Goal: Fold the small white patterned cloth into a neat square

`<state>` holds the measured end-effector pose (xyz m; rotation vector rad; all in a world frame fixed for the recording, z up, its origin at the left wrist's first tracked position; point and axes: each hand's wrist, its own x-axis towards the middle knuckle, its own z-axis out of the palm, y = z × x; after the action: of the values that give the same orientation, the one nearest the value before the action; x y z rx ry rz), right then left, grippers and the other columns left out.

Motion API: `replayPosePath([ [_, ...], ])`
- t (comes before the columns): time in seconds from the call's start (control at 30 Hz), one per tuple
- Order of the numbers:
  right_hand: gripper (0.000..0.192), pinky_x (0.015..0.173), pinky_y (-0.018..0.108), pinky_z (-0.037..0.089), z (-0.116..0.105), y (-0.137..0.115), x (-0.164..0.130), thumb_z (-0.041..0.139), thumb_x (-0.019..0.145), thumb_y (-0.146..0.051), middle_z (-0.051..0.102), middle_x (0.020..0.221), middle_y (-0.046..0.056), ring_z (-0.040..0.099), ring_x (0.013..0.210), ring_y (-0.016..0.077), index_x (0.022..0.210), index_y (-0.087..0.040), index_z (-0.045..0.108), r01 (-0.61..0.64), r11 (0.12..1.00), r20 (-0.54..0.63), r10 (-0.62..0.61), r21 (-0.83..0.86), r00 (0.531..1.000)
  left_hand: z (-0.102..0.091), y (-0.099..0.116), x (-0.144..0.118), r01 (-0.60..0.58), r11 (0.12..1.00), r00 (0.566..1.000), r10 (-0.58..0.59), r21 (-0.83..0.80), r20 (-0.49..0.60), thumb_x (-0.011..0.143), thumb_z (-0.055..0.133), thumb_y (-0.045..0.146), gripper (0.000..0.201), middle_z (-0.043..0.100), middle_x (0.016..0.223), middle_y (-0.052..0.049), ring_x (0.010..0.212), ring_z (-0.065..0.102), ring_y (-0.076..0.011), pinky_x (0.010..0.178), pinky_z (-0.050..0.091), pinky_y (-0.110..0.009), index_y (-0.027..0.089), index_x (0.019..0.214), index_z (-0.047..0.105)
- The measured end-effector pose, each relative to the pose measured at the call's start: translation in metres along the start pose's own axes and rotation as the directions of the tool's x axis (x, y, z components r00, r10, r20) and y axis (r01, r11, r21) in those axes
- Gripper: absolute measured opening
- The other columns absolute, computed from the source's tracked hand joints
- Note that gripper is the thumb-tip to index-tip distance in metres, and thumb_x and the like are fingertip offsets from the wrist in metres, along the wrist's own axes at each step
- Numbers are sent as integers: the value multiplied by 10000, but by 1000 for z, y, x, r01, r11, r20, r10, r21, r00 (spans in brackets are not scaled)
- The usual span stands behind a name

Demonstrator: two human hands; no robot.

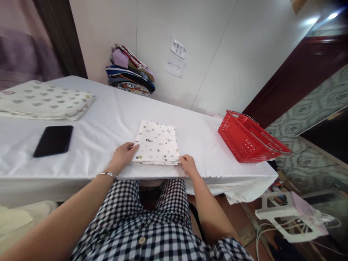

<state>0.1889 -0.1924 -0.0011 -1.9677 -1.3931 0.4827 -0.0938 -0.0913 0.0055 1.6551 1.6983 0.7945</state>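
Here, a long tabletop (108, 119) draped in white cloth runs along a pale wall, and everything else can be placed from the folded printed cloth (157, 142) that lies near the tabletop's front edge. Far left of that cloth, a larger stack of folded patterned fabric (45, 104) rests flat, and between the two, nearer the front edge, lies a black phone (53, 140) (screen dark, face up). Behind the folded cloth, against the wall, stands a pile of mixed coloured fabrics (130, 70), with two paper notes (176, 58) stuck to the wall just to its right. To the right of the folded cloth, well apart from it, a red plastic basket (251, 137) sits at the tabletop's end. Lower right, off the tabletop, a white plastic stool (292, 215) stands on the floor.

The left hand (122, 156) rests on the tabletop at the cloth's near left corner, fingers lightly curled and touching the edge of the folds; a metal bracelet (107, 175) circles that wrist. The right hand (188, 165) is at the near right corner, fingertips pinching the edge of the stacked layers. The cloth lies flat and squarely folded between the two hands.
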Motion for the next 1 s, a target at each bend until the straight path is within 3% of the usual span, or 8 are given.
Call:
replayPosePath([
  [0.2, 257, 534, 212, 358, -4, -5, -5, 522, 757, -377, 528, 508, -37, 481, 517, 106, 583, -188, 537, -33, 999, 56, 31, 30, 998, 1, -2, 1, -15, 1000, 1000, 15, -5, -10, 779, 499, 487, 423, 692, 1003, -69, 938, 630, -248, 823, 487, -319, 196, 1051, 641],
  [0.43, 247, 449, 202, 349, -7, -26, -4, 534, 747, -381, 516, 468, -50, 443, 405, 84, 597, -185, 529, -89, 950, 107, 59, 299, 992, 3, -4, 2, -23, 1000, 999, 23, -7, -25, 777, 496, 496, 407, 696, 967, -58, 910, 634, -243, 815, 487, -320, 209, 1024, 647],
  [0.6, 250, 465, 195, 356, -1, -20, -4, 532, 765, -319, 546, 448, -34, 484, 393, 84, 560, -177, 542, -105, 991, 164, 91, 79, 982, 1, -1, -1, -10, 1000, 1000, 9, -26, -16, 769, 500, 496, 402, 696, 958, -51, 895, 634, -237, 801, 488, -312, 213, 1013, 649],
  [0.77, 245, 497, 208, 348, -3, -19, -6, 569, 747, -288, 513, 393, -39, 498, 412, 102, 525, -190, 530, -104, 994, 132, 107, -26, 985, -2, 3, -4, -26, 999, 1000, 25, -21, -18, 774, 496, 490, 379, 696, 946, -46, 885, 635, -232, 782, 489, -304, 217, 985, 653],
  [1.0, 167, 521, 225, 362, -2, -33, -19, 517, 803, -277, 588, 508, -23, 508, 399, 99, 664, -194, 559, -92, 979, 82, 109, -182, 991, -3, 4, -5, -26, 1000, 1000, 25, -13, -14, 776, 484, 497, 399, 696, 957, -55, 893, 634, -242, 796, 486, -314, 209, 998, 648],
])
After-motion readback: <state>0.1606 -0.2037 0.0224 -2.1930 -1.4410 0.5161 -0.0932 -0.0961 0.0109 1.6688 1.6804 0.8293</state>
